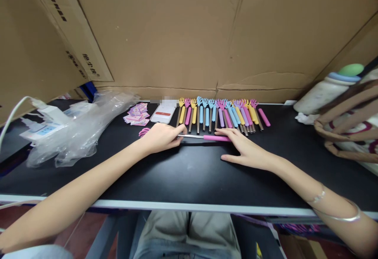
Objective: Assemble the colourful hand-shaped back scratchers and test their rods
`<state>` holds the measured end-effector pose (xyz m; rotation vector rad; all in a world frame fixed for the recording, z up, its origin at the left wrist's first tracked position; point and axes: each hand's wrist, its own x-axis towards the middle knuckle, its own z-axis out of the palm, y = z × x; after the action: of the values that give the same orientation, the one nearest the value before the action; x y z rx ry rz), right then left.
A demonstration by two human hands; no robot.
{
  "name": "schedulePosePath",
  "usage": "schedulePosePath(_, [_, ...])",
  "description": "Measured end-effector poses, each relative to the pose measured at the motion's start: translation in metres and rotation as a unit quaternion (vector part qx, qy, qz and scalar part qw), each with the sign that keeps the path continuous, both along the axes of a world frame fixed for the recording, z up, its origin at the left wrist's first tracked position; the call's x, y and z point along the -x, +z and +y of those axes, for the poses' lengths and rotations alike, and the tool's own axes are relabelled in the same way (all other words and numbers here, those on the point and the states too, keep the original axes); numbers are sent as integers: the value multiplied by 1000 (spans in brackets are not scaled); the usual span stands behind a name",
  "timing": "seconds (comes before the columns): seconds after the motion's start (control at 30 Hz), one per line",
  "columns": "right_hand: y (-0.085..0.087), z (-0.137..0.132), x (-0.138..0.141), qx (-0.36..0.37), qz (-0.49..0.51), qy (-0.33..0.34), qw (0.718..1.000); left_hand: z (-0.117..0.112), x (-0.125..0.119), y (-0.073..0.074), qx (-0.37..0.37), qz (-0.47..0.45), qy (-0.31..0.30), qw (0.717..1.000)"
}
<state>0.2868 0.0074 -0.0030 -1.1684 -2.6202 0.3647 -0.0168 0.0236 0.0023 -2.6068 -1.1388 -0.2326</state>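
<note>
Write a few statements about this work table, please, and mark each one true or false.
1. The left hand grips the extended pink back scratcher on its metal shaft. True.
2. The right hand rests on a blue handle. False: its fingers lie on the pink handle of that same scratcher.
3. A row of coloured scratchers lies beyond both hands, claw heads toward the cardboard wall. True.
4. The phone lies to the right of that row. False: it lies to its left, next to the pink cards.
5. Clear plastic bags lie on the left part of the table. True.
</note>
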Motion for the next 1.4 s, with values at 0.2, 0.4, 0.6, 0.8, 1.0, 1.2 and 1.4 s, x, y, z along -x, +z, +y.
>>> schedulePosePath(0.2, [1, 0, 1, 10, -9, -7, 1000, 1, -1, -2, 16, -2, 12, 1000])
schedulePosePath(0.4, [2, -2, 2, 21, -10, -13, 1000, 2, 1, -6, -4, -29, -22, 999])
schedulePosePath(0.6, [0, -2, 0, 25, -3, -7, 1000, 1, 0, -8, -7, -40, -39, 998])
schedulePosePath(0.8, [-1, -2, 1, 9, 14, 11, 1000, 2, 1, -10, -37, -40, -40, 998])
schedulePosePath(1.0, [1, -3, 1, -6, 2, 22, 1000, 1, 1, -10, -49, -64, -53, 995])
schedulePosePath(1.2, [3, -4, 1, -11, -10, 29, 999, 1, 1, -10, -50, -68, -48, 995])
schedulePosePath(1.4, [8, -4, 3, -16, -42, 17, 999, 2, 1, -9, -53, -71, -45, 995])
